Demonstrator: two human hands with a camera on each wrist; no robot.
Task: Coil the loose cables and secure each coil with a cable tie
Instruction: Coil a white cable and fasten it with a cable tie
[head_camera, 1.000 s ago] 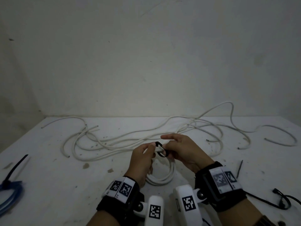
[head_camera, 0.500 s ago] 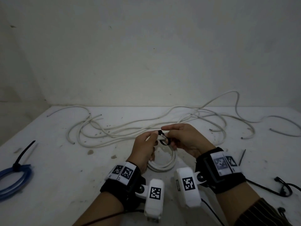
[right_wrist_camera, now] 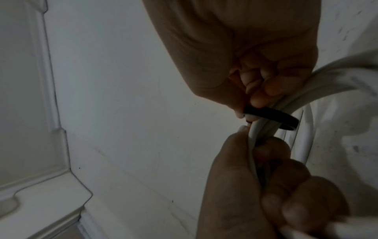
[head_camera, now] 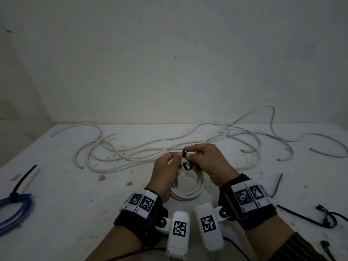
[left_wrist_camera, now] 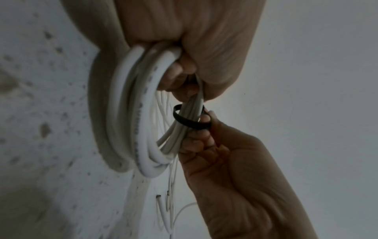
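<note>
Two hands at work, lower centre of the head view. Left hand (head_camera: 165, 171) curled round one coil of white round plastic-sheathed cable (head_camera: 188, 193), several turns counted; coil hanging from the grip, its plane roughly upright, lowest arc at or near the speckled white table (head_camera: 66, 213), contact not determinable. Right hand (head_camera: 209, 162) pinching one black flat plastic cable tie (head_camera: 186, 162), formed into a loose loop round the bunched turns just beside the left fingertips; loop axis running along the strands, head of tie uppermost. Loop slack, gap visible between strap and cable in the left wrist view (left_wrist_camera: 191, 122).

Behind the hands, across the middle of the frame: tangle of loose white cables (head_camera: 188, 146), smooth, long axis left to right, cut ends showing; exact count not determinable. Far left edge: one blue cable coil (head_camera: 15, 210) bound by one black tie. Right of frame: one loose black tie (head_camera: 278, 183) lying flat, pointing away; black cords (head_camera: 323, 217) at lower right.
</note>
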